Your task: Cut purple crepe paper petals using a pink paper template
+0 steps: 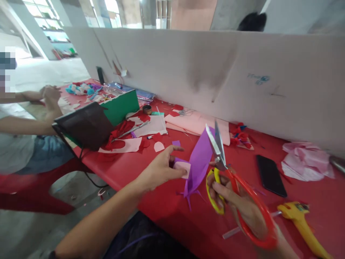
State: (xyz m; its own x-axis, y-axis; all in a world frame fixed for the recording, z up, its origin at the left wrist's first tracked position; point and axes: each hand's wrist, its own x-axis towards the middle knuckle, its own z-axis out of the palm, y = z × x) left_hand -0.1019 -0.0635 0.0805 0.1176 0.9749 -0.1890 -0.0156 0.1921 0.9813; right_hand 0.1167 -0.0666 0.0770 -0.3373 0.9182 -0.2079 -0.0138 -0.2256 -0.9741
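Note:
My left hand [157, 167] is closed, pinching a small pale pink piece [185, 166] of felt-like sheet against a purple sheet [201, 160]. The purple sheet stands up from the hand, with thin cut strips at its lower end. In my right hand [249, 207] is a large pair of scissors [221, 163] with one yellow and one red handle. The scissor blades are parted and point up, beside the right edge of the purple sheet. Whether a blade touches the sheet, I cannot tell.
On the red table [159, 212] lie a black phone [271, 175], a yellow glue gun [303, 225], crumpled pink material [307, 160], a folded pink sheet [199, 124] and scraps. A white partition [167, 64] borders the back. At left, another person's hands [51, 97] are near a dark-and-green panel [121, 104].

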